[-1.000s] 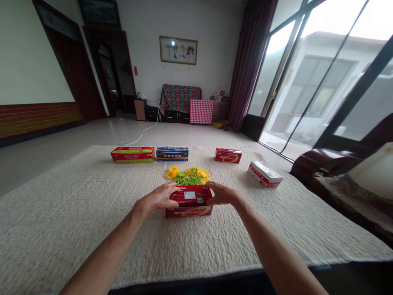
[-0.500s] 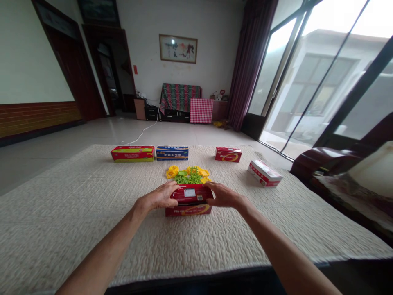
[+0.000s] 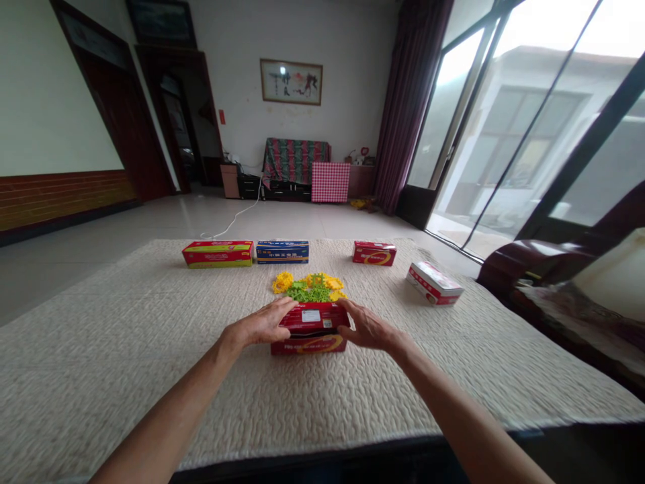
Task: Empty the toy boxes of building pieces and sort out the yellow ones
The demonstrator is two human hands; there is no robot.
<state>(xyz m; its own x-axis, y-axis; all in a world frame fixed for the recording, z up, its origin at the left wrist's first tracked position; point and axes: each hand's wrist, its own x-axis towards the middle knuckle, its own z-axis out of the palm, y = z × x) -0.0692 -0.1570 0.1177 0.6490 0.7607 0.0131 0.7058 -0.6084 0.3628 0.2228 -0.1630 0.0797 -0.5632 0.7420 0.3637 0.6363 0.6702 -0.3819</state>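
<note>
A small red cardboard box (image 3: 308, 345) rests on the quilted cover in front of me, its top flap slightly raised along the near edge. My left hand (image 3: 263, 323) grips the left end, fingers over the top and thumb at the near edge. At the opposite end, my right hand (image 3: 370, 325) holds the box in the same way. Just behind it lies a pile of green plastic pieces (image 3: 308, 293) with yellow flower-shaped pieces (image 3: 283, 281) around them. The box hides the near part of this pile, and its inside does not show.
Along the far side stand a red-and-green box (image 3: 218, 254), a blue box (image 3: 283, 252) and another red box (image 3: 374, 253). A white-and-red box (image 3: 435, 283) lies to the right. The beige quilted cover (image 3: 151, 336) ends at a near edge. A dark wooden armrest (image 3: 508, 265) borders the right.
Both hands stay on the red box, with only a tiny shift of the fingers. The view has tilted very slightly; the other boxes have not moved.
</note>
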